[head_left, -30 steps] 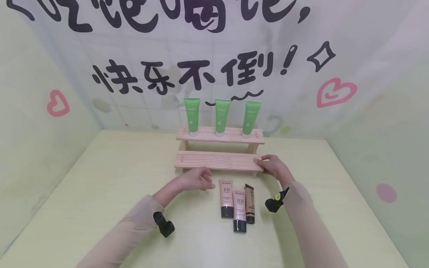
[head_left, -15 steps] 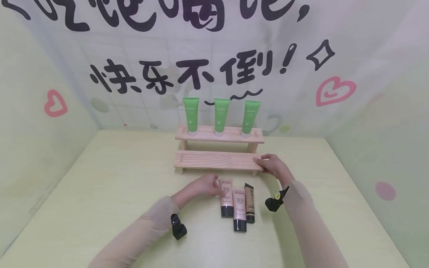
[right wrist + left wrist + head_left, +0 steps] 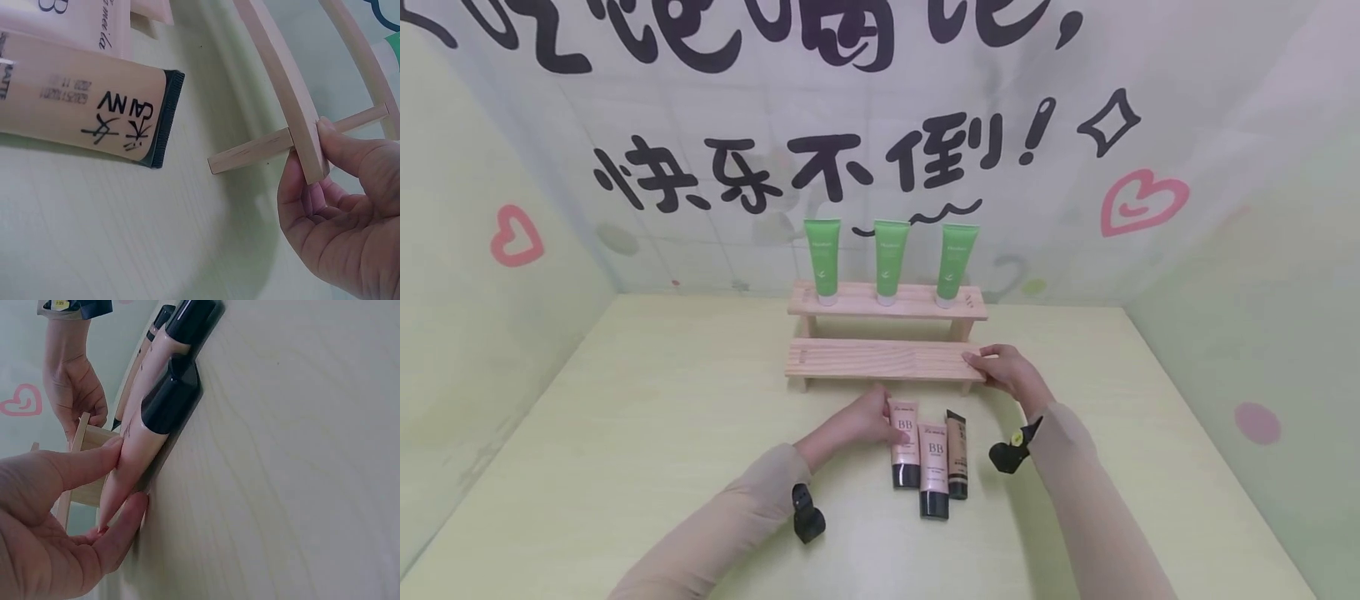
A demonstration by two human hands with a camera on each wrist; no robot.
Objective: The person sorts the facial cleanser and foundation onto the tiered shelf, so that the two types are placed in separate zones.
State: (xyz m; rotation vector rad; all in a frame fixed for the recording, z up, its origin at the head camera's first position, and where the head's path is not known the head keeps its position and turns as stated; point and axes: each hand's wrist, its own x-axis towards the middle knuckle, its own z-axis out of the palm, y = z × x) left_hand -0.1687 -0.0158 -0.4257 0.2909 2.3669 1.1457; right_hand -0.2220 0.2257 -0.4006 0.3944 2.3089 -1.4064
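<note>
My left hand (image 3: pixel 868 419) pinches the leftmost pink BB cream tube (image 3: pixel 905 454) by its upper part. In the left wrist view the thumb presses one face of this tube (image 3: pixel 128 459) and the fingers reach around its edge, close to the table. A second pink BB tube (image 3: pixel 934 467) lies beside it, and a tan tube with a black cap (image 3: pixel 957 454) lies to the right of that. My right hand (image 3: pixel 1011 372) grips the right end of the lower shelf of a two-step wooden rack (image 3: pixel 880 360), thumb on top and fingers curled underneath.
Three green tubes, left (image 3: pixel 823 258), middle (image 3: pixel 890 258) and right (image 3: pixel 956 260), stand on caps along the rack's upper shelf (image 3: pixel 917 302). The rack is near the back wall (image 3: pixel 700 250), which has black lettering. Side walls bound the pale wooden table (image 3: pixel 662 400).
My left hand has moved right and down from in front of the rack to the leftmost pink tube and taken hold of it. The right hand keeps its grip on the shelf.
</note>
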